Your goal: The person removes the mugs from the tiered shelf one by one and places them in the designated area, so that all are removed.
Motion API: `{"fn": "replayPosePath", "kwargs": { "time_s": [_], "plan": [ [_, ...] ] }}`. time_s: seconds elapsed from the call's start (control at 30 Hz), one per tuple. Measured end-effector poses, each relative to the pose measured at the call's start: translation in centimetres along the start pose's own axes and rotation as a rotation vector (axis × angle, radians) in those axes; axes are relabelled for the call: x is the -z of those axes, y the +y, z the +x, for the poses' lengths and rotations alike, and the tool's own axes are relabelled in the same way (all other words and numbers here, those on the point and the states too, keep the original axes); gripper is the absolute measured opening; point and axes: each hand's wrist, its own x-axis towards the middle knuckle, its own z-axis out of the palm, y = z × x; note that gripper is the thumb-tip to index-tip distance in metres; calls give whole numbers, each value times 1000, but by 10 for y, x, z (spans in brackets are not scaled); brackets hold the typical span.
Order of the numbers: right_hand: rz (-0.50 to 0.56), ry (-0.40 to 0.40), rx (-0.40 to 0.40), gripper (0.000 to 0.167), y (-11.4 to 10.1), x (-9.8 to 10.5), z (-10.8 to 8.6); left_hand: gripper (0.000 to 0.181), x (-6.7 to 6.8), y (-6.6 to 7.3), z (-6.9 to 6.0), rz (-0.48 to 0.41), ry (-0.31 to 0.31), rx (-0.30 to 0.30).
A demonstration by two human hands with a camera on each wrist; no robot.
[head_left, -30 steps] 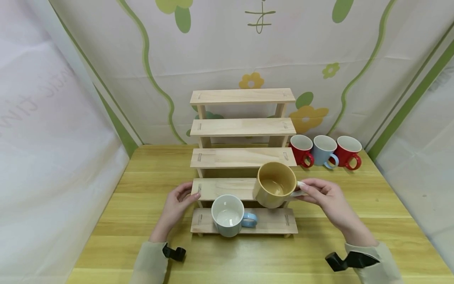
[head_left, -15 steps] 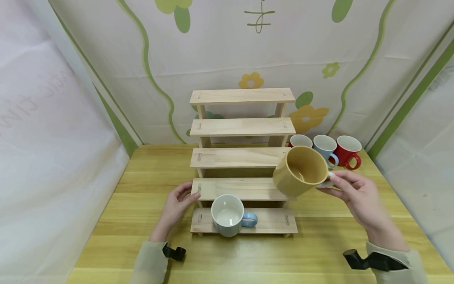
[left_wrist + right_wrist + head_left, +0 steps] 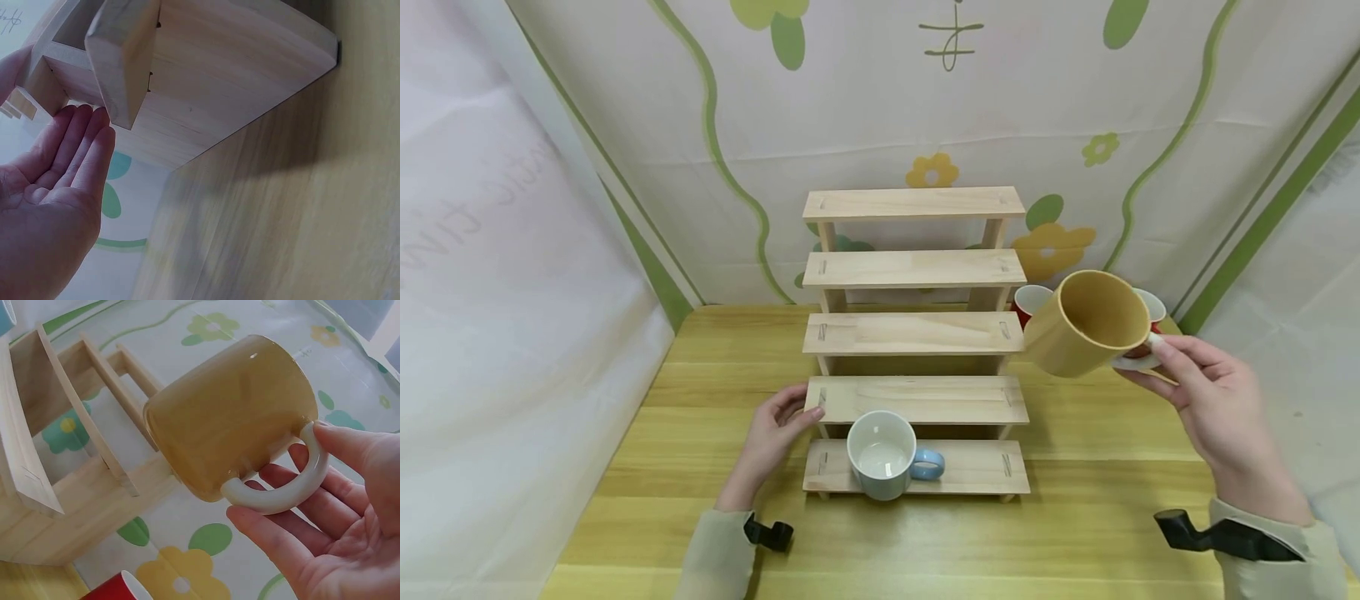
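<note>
My right hand [image 3: 1221, 408] pinches the white handle of a yellow mug [image 3: 234, 406] between thumb and fingers. The mug is tilted in the air, right of a five-step wooden display shelf [image 3: 916, 333], its mouth toward the head camera. My left hand [image 3: 778, 429] holds the left end of the shelf's second step from the bottom, thumb on top; in the left wrist view, its fingers [image 3: 90, 150] reach under the board. A mug with a light blue handle [image 3: 883, 462] stands upright on the lowest step, left of the middle.
Behind the raised mug, at the back right of the wooden table [image 3: 715, 375], stand a red mug [image 3: 1028, 307] and another red mug [image 3: 1153, 308], both partly hidden. A floral cloth [image 3: 865, 108] hangs behind the shelf, with white cloth at both sides.
My right hand has carried the yellow mug from over the second step to the right and back, tilting it more. It now covers the blue mug behind. My left hand has stayed put.
</note>
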Motion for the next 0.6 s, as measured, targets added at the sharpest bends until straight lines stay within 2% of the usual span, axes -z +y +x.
{"fn": "replayPosePath", "kwargs": {
  "time_s": [0.17,0.4,0.6],
  "plan": [
    [27,34,23,26,-6,4,3,48,1,-1,0,5,6,10],
    [-99,102,29,24,-14,10,5,50,0,1,-1,8,4,13],
    [-143,149,19,24,-20,15,8,49,0,1,-1,4,7,-1]
  ]
}}
